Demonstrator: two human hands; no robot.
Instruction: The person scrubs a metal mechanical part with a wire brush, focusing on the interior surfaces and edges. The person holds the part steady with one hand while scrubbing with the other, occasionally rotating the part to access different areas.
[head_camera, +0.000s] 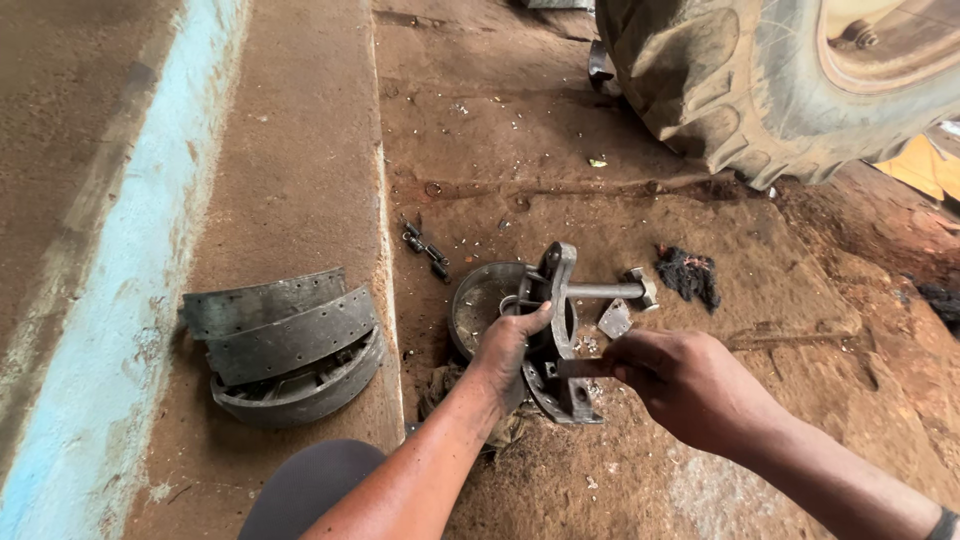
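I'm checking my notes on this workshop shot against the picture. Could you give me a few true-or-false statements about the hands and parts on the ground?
1. The left hand grips the curved metal bracket. True.
2. The right hand is empty. False: it holds a flat metal tool against the bracket.
3. The stacked brake shoes lie to the left, apart from both hands. True.
4. The tyre lies flat beside the shoes. False: it stands at the top right, far from them.
5. A round dish sits behind the bracket. True.

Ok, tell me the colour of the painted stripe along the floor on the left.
Pale blue, worn and dusty; the stripe shows best in the head view.
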